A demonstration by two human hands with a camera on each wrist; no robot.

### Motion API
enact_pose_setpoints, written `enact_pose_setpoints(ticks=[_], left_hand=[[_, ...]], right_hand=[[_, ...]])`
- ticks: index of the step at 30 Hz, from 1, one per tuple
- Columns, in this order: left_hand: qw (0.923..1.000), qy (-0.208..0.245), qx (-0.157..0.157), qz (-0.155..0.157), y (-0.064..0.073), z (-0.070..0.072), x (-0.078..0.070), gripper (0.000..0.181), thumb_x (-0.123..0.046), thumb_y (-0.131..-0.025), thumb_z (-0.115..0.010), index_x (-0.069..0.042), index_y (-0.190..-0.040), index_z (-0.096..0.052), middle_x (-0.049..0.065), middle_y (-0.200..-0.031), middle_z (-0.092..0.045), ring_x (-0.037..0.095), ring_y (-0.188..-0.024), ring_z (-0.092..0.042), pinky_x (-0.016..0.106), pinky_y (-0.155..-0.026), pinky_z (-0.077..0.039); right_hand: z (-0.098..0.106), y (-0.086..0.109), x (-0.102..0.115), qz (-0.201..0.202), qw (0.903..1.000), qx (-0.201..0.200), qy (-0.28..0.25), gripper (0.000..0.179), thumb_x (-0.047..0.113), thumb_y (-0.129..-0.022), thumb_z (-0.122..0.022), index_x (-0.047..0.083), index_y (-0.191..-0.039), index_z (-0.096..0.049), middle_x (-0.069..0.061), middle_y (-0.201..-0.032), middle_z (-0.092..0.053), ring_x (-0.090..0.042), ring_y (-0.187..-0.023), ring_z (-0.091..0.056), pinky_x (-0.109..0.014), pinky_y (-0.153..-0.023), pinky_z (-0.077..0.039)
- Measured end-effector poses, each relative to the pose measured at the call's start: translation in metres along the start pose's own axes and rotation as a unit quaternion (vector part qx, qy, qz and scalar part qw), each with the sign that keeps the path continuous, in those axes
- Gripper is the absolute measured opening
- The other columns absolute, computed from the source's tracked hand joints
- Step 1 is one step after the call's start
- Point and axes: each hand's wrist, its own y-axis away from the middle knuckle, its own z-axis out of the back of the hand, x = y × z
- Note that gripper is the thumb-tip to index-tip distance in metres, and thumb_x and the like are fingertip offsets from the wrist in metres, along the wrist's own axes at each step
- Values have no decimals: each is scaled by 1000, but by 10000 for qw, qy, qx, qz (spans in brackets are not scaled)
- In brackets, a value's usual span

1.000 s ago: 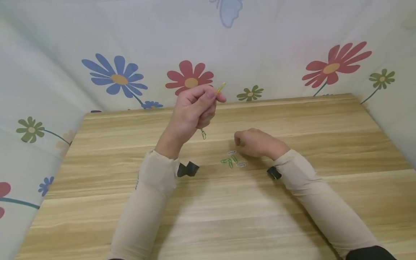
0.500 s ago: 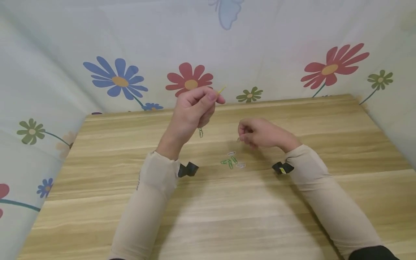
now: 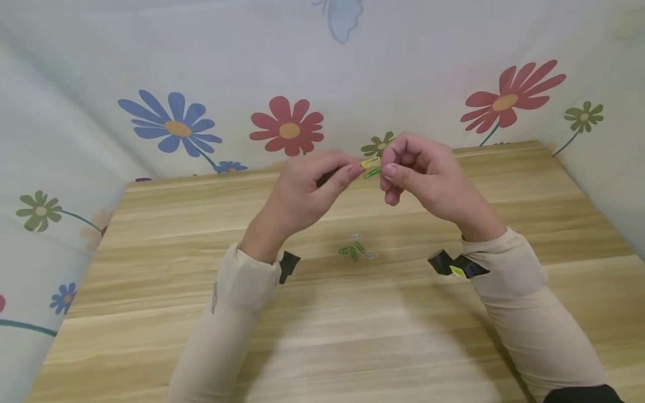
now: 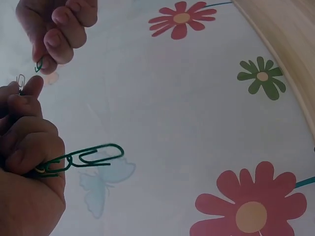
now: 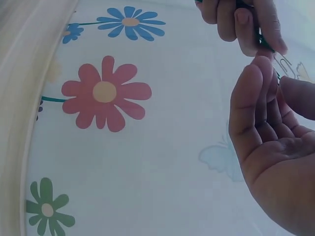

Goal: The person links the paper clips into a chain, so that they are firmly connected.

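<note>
My left hand (image 3: 307, 193) pinches a yellow paper clip (image 3: 370, 162) between thumb and forefinger. Its free end points toward my right hand (image 3: 428, 179), which pinches a green paper clip (image 3: 373, 173) just below the yellow one. Whether the two clips touch, I cannot tell. In the left wrist view, linked green paper clips (image 4: 101, 154) stick out from the curled fingers of the left hand (image 4: 32, 147); the rest of that chain is hidden in the fist. The right hand (image 5: 275, 142) largely hides its green clip in the right wrist view.
Below the hands, several loose paper clips lie in a small group on the wooden table (image 3: 312, 330), among them a green clip (image 3: 354, 254) and a white clip (image 3: 355, 237). A flower-printed cloth (image 3: 418, 67) stands behind the table.
My right hand has risen from beside the loose clips, bringing a green paper clip up to the yellow one. The left hand has turned, its fingertips now pointing toward the right hand.
</note>
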Motion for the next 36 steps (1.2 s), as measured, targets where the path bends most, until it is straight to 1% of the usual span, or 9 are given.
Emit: enact_pose_setpoints(ticks=[4, 13, 21, 25, 27, 30, 32, 34, 36], left_hand=[[9993, -339, 156, -38, 0, -1, -2, 7, -1, -94, -69, -1, -99, -74, 0, -78, -60, 9, -63, -47, 26, -58, -40], [9981, -439, 361, 235, 6, -1, 1, 8, -7, -96, -68, -4, -99, -75, -2, -79, -61, 9, -64, -48, 27, -58, -41], [9972, -546, 401, 307, 2, -1, 2, 9, -9, -98, -67, -5, -98, -75, -3, -76, -58, 9, -62, -46, 27, -58, -39], [9963, -315, 514, 605, 4, -1, 4, 11, -10, -99, -66, -4, -102, -75, -2, -79, -60, 10, -64, -47, 29, -59, -40], [9941, 64, 616, 891, 5, -2, 6, 14, -12, -100, -63, -4, -105, -74, -1, -80, -60, 12, -64, -48, 30, -59, -41], [9814, 984, 892, 1387, 6, -4, 13, 26, -18, -106, -53, -1, -111, -72, 3, -79, -60, 18, -59, -49, 33, -54, -42], [9624, 1758, 1115, 1743, 7, -7, 19, 39, -26, -109, -43, 2, -114, -69, 8, -78, -60, 24, -57, -51, 35, -53, -45], [9393, 2431, 1321, 2029, 9, -11, 26, 54, -39, -110, -35, 4, -116, -66, 14, -80, -62, 29, -58, -53, 40, -55, -51], [9200, 2878, 1464, 2221, 10, -15, 31, 69, -54, -108, -29, 5, -117, -65, 18, -83, -64, 33, -67, -59, 45, -67, -55]], right_hand=[[-1, 1, 4, 188, 9997, -174, 11, 8, -11, -97, -53, -5, -94, -56, -23, -78, -56, -27, -60, -61, -32, -59, -56], [-3, 3, 3, 386, 9987, -337, -40, 5, -10, -97, -53, -7, -93, -56, -23, -76, -56, -27, -59, -60, -32, -58, -56], [0, 3, 6, 489, 9972, -561, -59, 7, -12, -96, -53, -7, -92, -56, -25, -75, -55, -28, -57, -60, -32, -58, -56], [0, 3, 7, 529, 9969, -581, -64, 6, -11, -96, -52, -8, -92, -55, -23, -74, -56, -27, -57, -60, -32, -58, -56], [1, 4, 8, 549, 9966, -611, -74, 6, -11, -96, -53, -8, -92, -55, -22, -74, -56, -26, -57, -60, -31, -58, -56], [1, 5, 11, 553, 9962, -674, -74, 6, -11, -96, -53, -8, -91, -55, -22, -73, -56, -26, -56, -60, -31, -58, -56], [1, 5, 12, 536, 9962, -688, -80, 6, -11, -95, -54, -8, -91, -55, -22, -73, -56, -26, -56, -60, -31, -58, -56], [0, 6, 12, 527, 9963, -680, -88, 4, -10, -96, -55, -9, -91, -55, -22, -73, -56, -26, -57, -60, -31, -58, -56], [-1, 5, 13, 520, 9965, -649, -98, 5, -7, -96, -58, -10, -92, -56, -22, -72, -56, -26, -57, -60, -31, -59, -56]])
